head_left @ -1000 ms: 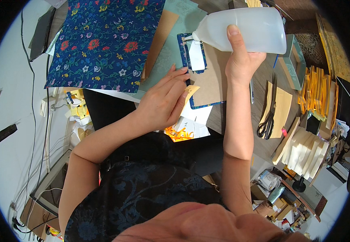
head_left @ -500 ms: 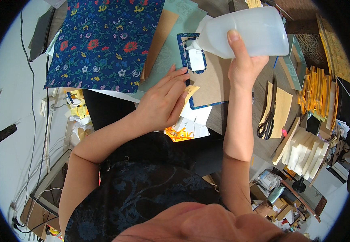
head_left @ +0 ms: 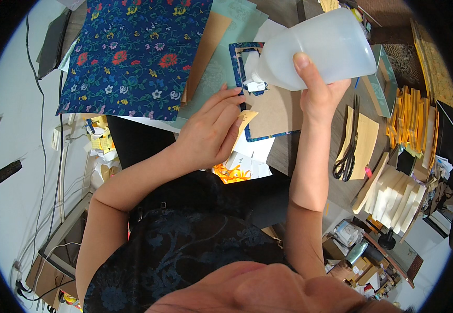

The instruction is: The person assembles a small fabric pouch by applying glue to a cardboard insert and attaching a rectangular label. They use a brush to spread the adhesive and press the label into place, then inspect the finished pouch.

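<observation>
My right hand grips a large translucent white squeeze bottle, tilted so its nozzle points down and left. The nozzle is right over a small white rectangle framed by dark blue fabric edges. That rectangle is on a tan board bordered with blue floral fabric. The bottle hides the board's upper right part. My left hand lies at the board's left edge, its fingertips touching the border. Between its thumb and fingers is a small yellowish piece of card.
Blue floral fabric covers the left of the table, over brown board and pale green sheets. Black scissors lie right on yellowish paper. Beyond are a pale green box and stacks of yellow and cream pieces.
The bottle has swung, its nozzle moving nearer me along the white rectangle and covering more of it. My right hand shifted slightly right and toward me. My left hand is still.
</observation>
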Demonstrator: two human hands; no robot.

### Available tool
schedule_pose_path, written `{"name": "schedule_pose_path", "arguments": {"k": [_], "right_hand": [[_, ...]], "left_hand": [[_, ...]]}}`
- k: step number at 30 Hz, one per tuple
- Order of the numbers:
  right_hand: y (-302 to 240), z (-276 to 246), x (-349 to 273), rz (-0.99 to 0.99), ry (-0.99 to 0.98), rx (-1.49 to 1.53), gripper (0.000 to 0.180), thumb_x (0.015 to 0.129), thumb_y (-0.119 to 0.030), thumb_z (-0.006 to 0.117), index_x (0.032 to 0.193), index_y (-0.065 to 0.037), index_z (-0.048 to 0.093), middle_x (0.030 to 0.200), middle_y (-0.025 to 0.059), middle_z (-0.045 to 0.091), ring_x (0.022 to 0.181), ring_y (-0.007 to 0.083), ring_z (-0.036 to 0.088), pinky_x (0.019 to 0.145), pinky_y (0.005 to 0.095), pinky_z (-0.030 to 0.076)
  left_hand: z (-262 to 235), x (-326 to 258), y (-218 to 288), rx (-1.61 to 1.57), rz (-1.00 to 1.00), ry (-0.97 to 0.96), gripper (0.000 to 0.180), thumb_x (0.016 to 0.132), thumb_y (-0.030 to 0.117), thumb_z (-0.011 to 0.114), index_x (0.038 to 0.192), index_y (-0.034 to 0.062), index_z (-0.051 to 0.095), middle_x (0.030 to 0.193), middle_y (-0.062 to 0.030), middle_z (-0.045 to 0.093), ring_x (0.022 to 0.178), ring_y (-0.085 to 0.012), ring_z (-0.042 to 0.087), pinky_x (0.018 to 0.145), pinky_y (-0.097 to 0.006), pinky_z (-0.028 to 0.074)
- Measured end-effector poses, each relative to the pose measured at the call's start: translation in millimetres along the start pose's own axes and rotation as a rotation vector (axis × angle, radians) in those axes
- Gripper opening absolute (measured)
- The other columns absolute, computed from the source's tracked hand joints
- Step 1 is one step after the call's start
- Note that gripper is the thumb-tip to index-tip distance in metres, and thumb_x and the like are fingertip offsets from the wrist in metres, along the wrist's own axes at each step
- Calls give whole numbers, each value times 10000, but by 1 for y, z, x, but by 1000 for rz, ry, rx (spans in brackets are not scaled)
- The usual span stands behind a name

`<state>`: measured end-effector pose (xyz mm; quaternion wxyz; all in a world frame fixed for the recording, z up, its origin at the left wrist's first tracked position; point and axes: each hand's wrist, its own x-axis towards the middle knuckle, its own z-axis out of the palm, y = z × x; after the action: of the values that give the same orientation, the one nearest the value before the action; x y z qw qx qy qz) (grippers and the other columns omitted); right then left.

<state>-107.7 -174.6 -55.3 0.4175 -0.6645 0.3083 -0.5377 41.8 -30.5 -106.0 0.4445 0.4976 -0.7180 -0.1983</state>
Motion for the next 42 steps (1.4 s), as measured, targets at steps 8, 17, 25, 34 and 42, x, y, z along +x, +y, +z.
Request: {"name": "schedule_pose_path", "arguments": {"k": [8,17,25,34,42], "right_hand": [[-6,-3,-2,20,-64,14,433,671,-189,818,1006,10,629,897,103,667,817,180,650,740,298,520],[-6,-19,0,59,-58,-28,402,670,-168,811,984,13,638,883,103,669,804,178,646,731,295,515],[-3,-35,6,44,-19,-114,411,676,-198,809,986,13,640,890,112,668,806,194,648,743,309,514],[2,-35,8,-15,61,-102,415,672,-206,823,976,4,634,881,98,657,795,185,636,737,300,503],[11,-27,8,-32,173,-76,407,688,-197,823,980,0,620,899,86,647,801,166,625,759,302,501]], "left_hand": [[-1,-1,0,11,-6,-12,132,851,-16,517,961,-86,541,1079,-225,592,1134,-418,528,1027,-525,372],[0,0,0,12,-6,-17,124,846,-25,517,954,-81,538,1084,-230,589,1140,-414,525,1032,-523,370],[-2,0,1,3,-23,-33,46,833,-34,522,876,-50,523,1116,-249,585,1163,-412,519,1043,-526,358],[-2,1,1,-5,-5,-32,37,831,-33,522,866,-48,520,1117,-257,585,1159,-415,523,1039,-525,360],[-1,2,0,7,9,-12,63,833,-15,538,879,-51,515,1073,-244,581,1137,-412,528,1034,-517,374]]}}
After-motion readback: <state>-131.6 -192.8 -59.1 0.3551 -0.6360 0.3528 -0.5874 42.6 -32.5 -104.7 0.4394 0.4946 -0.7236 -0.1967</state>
